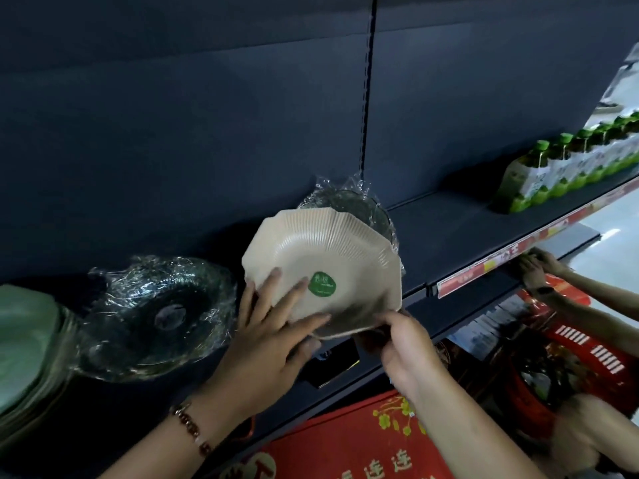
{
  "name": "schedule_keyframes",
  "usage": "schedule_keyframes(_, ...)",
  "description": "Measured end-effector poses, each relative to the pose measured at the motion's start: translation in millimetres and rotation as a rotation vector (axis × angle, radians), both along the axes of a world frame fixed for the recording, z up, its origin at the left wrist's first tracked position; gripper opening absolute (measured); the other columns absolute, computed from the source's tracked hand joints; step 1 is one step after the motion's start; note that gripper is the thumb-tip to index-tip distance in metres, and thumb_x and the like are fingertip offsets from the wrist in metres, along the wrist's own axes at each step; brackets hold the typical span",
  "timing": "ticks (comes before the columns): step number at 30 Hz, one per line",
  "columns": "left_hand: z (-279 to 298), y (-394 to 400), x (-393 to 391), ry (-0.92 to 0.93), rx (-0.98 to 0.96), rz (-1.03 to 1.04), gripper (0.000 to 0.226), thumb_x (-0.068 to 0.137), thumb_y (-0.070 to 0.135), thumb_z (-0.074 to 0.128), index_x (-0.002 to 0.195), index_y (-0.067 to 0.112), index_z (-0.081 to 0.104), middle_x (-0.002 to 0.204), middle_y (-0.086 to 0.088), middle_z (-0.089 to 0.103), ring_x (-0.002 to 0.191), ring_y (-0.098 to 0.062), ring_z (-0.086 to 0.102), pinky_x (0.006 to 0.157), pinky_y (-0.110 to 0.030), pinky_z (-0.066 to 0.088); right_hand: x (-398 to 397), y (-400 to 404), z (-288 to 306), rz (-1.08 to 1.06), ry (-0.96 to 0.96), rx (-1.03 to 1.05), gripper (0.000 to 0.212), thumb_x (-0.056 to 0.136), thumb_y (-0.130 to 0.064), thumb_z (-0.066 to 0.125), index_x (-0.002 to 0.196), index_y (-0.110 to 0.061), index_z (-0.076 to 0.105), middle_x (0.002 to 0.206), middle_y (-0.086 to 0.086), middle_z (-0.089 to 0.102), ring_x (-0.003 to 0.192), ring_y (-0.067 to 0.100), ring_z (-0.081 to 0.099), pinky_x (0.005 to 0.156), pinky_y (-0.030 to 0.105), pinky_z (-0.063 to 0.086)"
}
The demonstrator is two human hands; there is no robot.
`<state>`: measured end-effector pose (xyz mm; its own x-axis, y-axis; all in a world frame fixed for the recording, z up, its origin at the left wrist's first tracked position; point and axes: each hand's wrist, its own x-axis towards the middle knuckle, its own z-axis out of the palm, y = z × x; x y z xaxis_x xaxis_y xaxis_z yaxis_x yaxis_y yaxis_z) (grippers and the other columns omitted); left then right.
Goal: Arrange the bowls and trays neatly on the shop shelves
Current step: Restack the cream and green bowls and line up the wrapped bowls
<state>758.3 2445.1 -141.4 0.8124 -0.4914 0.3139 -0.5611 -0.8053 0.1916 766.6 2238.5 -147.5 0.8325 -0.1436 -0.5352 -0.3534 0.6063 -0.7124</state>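
- The beige, ribbed, scallop-rimmed plastic bowl [323, 271] with a round green sticker [323, 283] is held tilted, its underside facing the camera, just above the front of the dark shop shelf [449, 229]; likely it is being turned so it can stand or nest beside its neighbours.
- Just behind it a clear bowl in plastic wrap [356, 205] leans against the back panel; a larger wrapped clear bowl [155, 316] sits to the left, beside a stack of pale green trays [27, 340].
- The left hand [273, 337] lies with fingers spread nearly straight across the bowl's base, steadying it.
- The right hand [404, 347] grips the lower rim from beneath, fingers curled round the edge, wrist raised.
- Green-capped bottles [570, 160] stand far right, well apart.
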Motion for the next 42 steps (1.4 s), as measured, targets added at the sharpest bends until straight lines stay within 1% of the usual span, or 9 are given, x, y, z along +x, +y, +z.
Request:
schedule_keyframes(2, 0.6, 3.1, -13.1, 0.232, -0.258, 0.135, 0.062, 0.096, 0.055, 0.037, 0.149, 0.051, 0.006, 0.159, 0.015, -0.023, 0.144, -0.014, -0.029, 0.116, -0.044, -0.008, -7.1, 0.4, -4.8, 0.0, -0.021, -0.004, 0.029, 0.087, 0.009, 0.044, 0.106, -0.007, 0.061, 0.087, 0.013, 0.067, 0.075, 0.027, 0.066, 0.052, 0.03, 0.054)
schedule_keyframes(4, 1.4, 7.9, -19.1, 0.395, -0.573, 0.257, 0.072, 0.094, 0.058, 0.04, 0.138, 0.062, -0.017, 0.151, 0.028, -0.031, 0.141, 0.0, -0.027, 0.117, -0.039, -0.006, -12.5, 1.1, -10.1, -0.005, -0.018, -0.017, 0.032, 0.087, 0.011, 0.042, 0.101, -0.009, 0.063, 0.084, 0.012, 0.066, 0.074, 0.027, 0.064, 0.05, 0.031, 0.053)
schedule_keyframes(10, 8.8, 20.6, -17.0, 0.684, -1.225, 0.299, 0.062, 0.097, 0.029, 0.055, 0.14, 0.063, 0.025, 0.145, 0.026, 0.042, 0.133, -0.006, 0.044, 0.107, -0.048, 0.042, -29.8, 10.1, -28.4, 0.011, 0.061, 0.011, 0.031, 0.09, 0.008, 0.041, 0.098, -0.011, 0.065, 0.078, 0.006, 0.067, 0.073, 0.022, 0.062, 0.057, 0.035, 0.053)
schedule_keyframes(13, 16.0, 20.1, -24.5, 0.647, -1.197, 0.278, 0.063, 0.097, 0.022, 0.055, 0.139, 0.061, 0.029, 0.139, 0.027, 0.048, 0.124, -0.003, 0.052, 0.092, -0.043, 0.054, -36.0, 17.2, -32.8, 0.0, 0.113, 0.042, 0.026, 0.092, 0.006, 0.041, 0.096, -0.007, 0.064, 0.082, 0.01, 0.065, 0.075, 0.024, 0.061, 0.069, 0.039, 0.055)
schedule_keyframes(16, 16.9, 25.6, -30.8, 0.597, -1.128, 0.223, 0.07, 0.095, 0.019, 0.059, 0.138, 0.064, 0.028, 0.142, 0.031, 0.044, 0.13, 0.001, 0.044, 0.104, -0.046, 0.044, -40.0, 31.3, -35.0, -0.02, 0.155, 0.072, 0.024, 0.094, 0.006, 0.04, 0.092, -0.005, 0.062, 0.086, 0.013, 0.065, 0.079, 0.026, 0.062, 0.085, 0.044, 0.052)
schedule_keyframes(21, 21.4, 49.4, -44.4, 0.514, -1.062, 0.194, 0.074, 0.094, 0.014, 0.061, 0.148, 0.047, 0.024, 0.14, 0.037, 0.041, 0.129, 0.016, 0.035, 0.11, -0.021, 0.031, -43.2, 63.0, -34.8, -0.037, 0.163, 0.122, 0.024, 0.094, 0.007, 0.041, 0.093, -0.003, 0.063, 0.072, 0.013, 0.071, 0.079, 0.028, 0.064, 0.055, 0.036, 0.059)
schedule_keyframes(27, 22.6, 108.5, -51.6, 0.542, -1.14, 0.284, 0.07, 0.093, 0.011, 0.06, 0.141, 0.054, 0.033, 0.127, 0.023, 0.06, 0.116, -0.003, 0.059, 0.097, -0.041, 0.05, -53.9, 103.8, -14.3, 0.041, 0.057, 0.009, 0.025, 0.095, 0.001, 0.042, 0.102, -0.01, 0.064, 0.091, 0.01, 0.07, 0.08, 0.022, 0.065, 0.059, 0.033, 0.056)
schedule_keyframes(33, 21.0, 192.1, -66.8, 0.451, -1.138, 0.45, 0.049, 0.091, 0.018, 0.064, 0.121, 0.055, 0.054, 0.102, 0.016, 0.07, 0.09, -0.007, 0.069, 0.069, -0.03, 0.059, -67.7, 164.5, 20.4, 0.13, -0.162, -0.078, 0.03, 0.092, -0.003, 0.053, 0.118, -0.012, 0.062, 0.109, 0.007, 0.073, 0.101, 0.022, 0.068, 0.094, 0.042, 0.05)
schedule_keyframes(42, 28.6, 343.0, -109.6, 0.187, -0.797, 0.601, 0.038, 0.084, 0.047, 0.058, 0.12, 0.033, 0.06, 0.113, 0.016, 0.065, 0.106, -0.007, 0.059, 0.091, -0.039, 0.05, -68.5, 299.1, 39.1, 0.397, -0.271, -0.285, 0.028, 0.089, -0.009, 0.061, 0.116, -0.014, 0.064, 0.106, 0.003, 0.073, 0.104, 0.02, 0.067, 0.101, 0.046, 0.046)
